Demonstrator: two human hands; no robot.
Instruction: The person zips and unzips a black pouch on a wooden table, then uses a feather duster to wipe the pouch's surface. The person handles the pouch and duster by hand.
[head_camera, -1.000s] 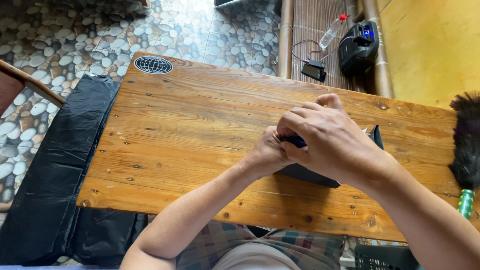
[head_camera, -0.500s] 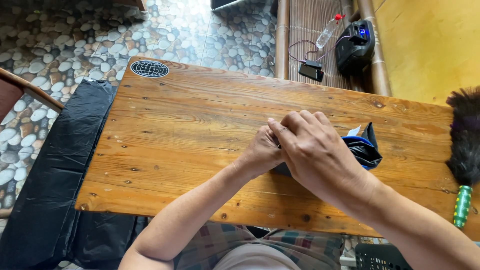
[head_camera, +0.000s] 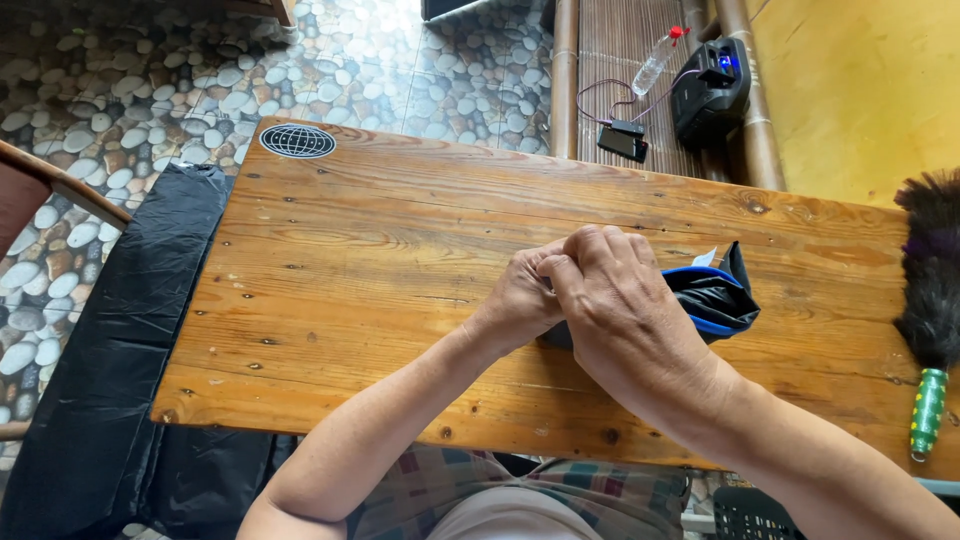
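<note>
Black fabric with a blue edge, one small folded garment or pouch (head_camera: 712, 297), lies on the wooden bench (head_camera: 400, 260) right of centre, half tucked under our hands. We have both of them on it: the left hand (head_camera: 525, 295) pinches its near end with curled fingers, and the right hand (head_camera: 625, 300) lies over the top, fingers bent down and closed on the cloth (most likely to keep the fold flat against the boards). What sits beneath the palms we cannot tell. Around us we count one feather duster (head_camera: 930, 300) at the right end, one round grille (head_camera: 297, 140) at the far left corner, and one black plastic sheet (head_camera: 110, 360) hanging beside the bench.
</note>
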